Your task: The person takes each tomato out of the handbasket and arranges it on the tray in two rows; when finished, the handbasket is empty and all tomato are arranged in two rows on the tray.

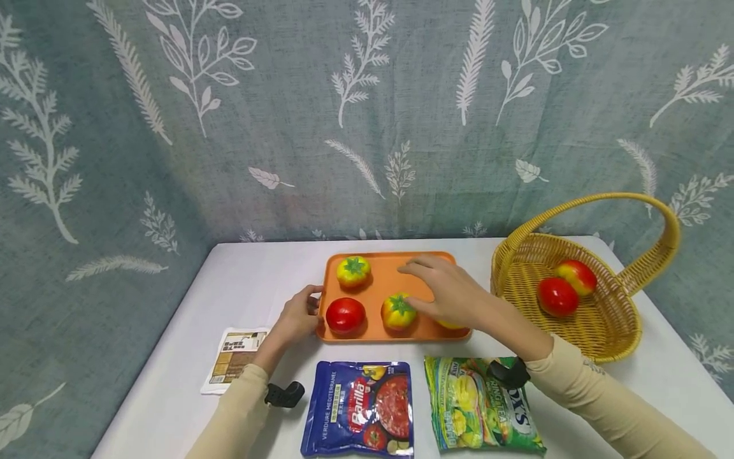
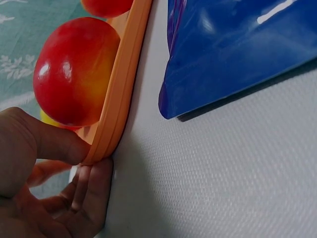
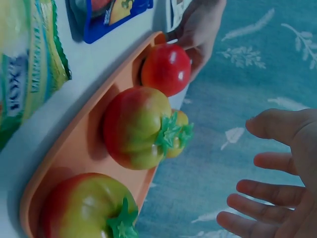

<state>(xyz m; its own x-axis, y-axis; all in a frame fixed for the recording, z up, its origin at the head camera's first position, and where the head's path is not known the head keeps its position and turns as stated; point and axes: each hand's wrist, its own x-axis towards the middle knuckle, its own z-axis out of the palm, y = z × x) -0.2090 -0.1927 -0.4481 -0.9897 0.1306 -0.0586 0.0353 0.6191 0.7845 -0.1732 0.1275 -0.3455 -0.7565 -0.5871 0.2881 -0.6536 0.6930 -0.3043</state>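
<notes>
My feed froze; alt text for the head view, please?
The left hand grips an orange rectangular tray of four round glossy red and yellow fruits; the right hand hovers above it. At right, a yellow woven basket holds two more; nearer lie a blue printed pouch and green bag.

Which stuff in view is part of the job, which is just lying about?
Job:
- orange tray, edge pinched by left hand
- fruit on it, near right hand
- probably wicker basket, holding similar fruit

Apparently lying about:
- blue pouch
- green bag
- brown-and-white packet
</notes>
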